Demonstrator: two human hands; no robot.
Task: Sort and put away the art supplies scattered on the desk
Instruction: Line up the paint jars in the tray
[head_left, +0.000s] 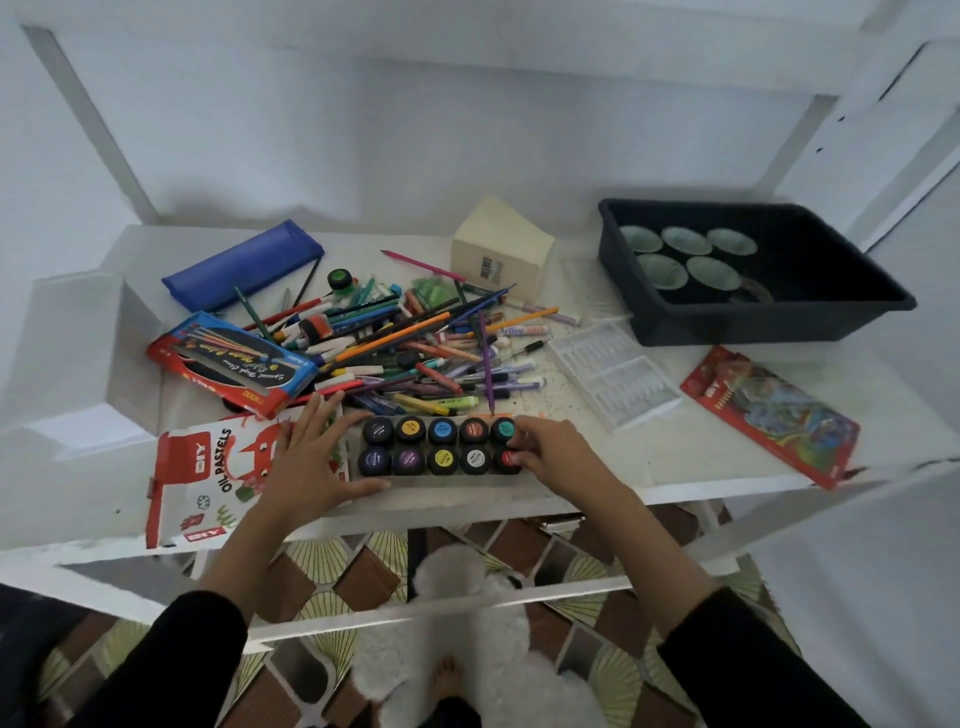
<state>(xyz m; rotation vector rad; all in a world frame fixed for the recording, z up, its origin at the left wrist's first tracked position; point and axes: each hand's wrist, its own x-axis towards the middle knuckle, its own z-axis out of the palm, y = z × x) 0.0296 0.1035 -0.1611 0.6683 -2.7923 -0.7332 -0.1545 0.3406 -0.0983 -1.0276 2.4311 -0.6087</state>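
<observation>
Mostly white desk (675, 462), pale walls (363, 130), patterned floor (358, 577).

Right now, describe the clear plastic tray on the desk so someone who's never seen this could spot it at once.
Find the black tub at the back right of the desk. Just in front of it, slightly left, lies the clear plastic tray, between the pile of pens and the red packet. It is the only see-through thing there, with rows of ridged slots.

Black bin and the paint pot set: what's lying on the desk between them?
In the head view, an empty clear plastic tray lies between the black bin and the paint pot set, nearer the bin.
</observation>
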